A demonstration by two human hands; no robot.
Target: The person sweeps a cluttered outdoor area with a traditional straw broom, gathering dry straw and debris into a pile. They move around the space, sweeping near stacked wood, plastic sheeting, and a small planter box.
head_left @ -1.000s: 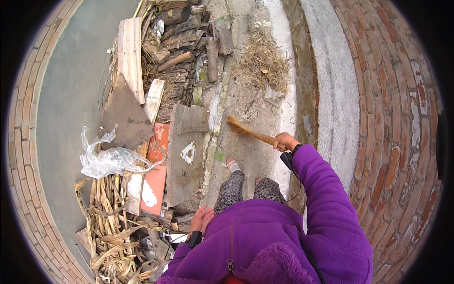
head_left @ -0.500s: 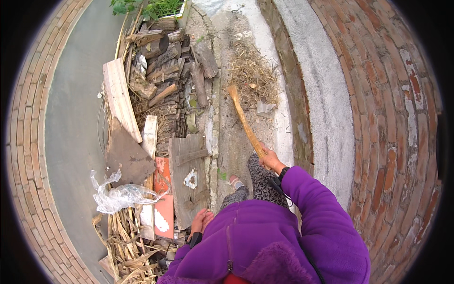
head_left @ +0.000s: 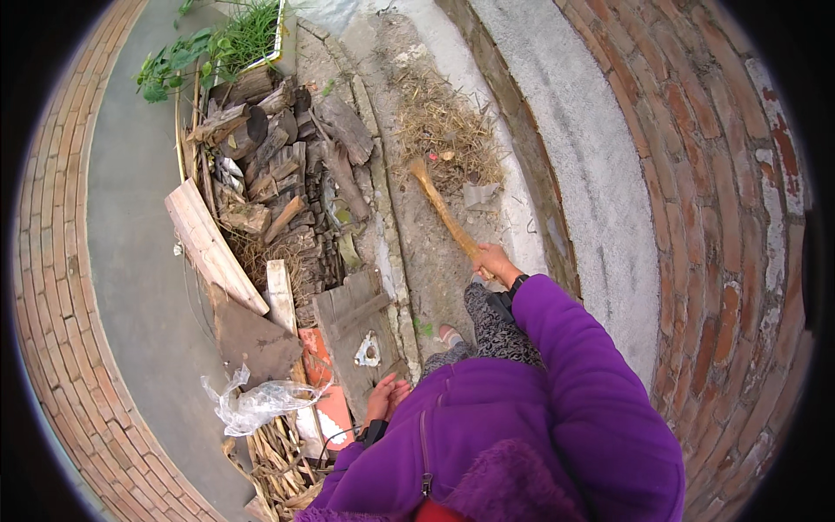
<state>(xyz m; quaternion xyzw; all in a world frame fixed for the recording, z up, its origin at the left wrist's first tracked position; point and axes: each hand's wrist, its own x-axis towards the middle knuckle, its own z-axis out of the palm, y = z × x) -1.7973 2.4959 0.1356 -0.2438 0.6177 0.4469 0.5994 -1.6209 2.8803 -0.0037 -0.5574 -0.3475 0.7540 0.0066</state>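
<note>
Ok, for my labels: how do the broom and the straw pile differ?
The broom is one long, slim piece; the straw pile is a loose, wider scatter. The broom is gripped in the right hand, while the straw pile lies on the ground. Both look brownish.

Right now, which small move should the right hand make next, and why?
Probably a short sweeping stroke forward: the right hand grips the slender tan straw broom, and its bristle tip is at the near edge of the loose yellow-brown dry straw heap.
</note>
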